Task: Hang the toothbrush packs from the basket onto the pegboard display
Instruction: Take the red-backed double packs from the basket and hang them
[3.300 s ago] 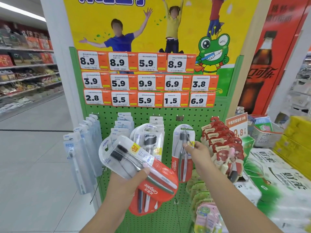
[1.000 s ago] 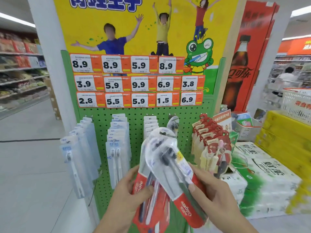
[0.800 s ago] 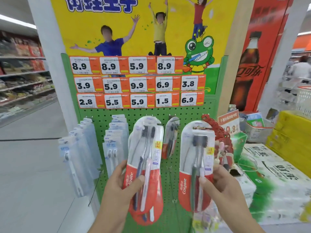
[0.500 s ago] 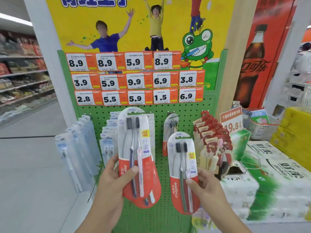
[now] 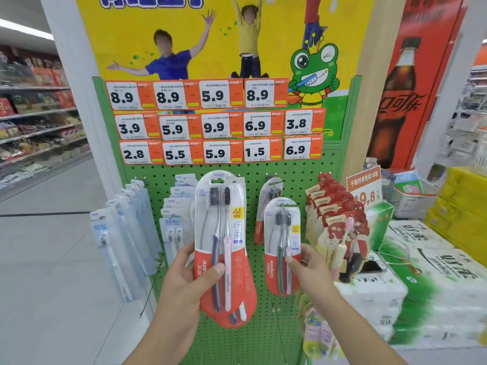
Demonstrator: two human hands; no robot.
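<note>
My left hand point(image 5: 189, 283) grips a small stack of red Colgate toothbrush packs point(image 5: 221, 248), held upright in front of the green pegboard point(image 5: 295, 169). My right hand point(image 5: 311, 267) pinches a single Colgate pack point(image 5: 282, 243) by its lower part, its top just below and in front of a hook where one matching pack point(image 5: 266, 204) hangs. The basket is out of view.
Clear blue-grey toothbrush packs point(image 5: 123, 238) and white ones point(image 5: 176, 214) hang at the left, red children's packs point(image 5: 337, 222) at the right. Price tags point(image 5: 213, 125) fill the board's top. Green-white cartons point(image 5: 411, 275) stack at the right; an aisle opens at the left.
My right hand took one pack off the stack in my left hand. It has turned it upright and carried it up toward the hook with the hanging pack.
</note>
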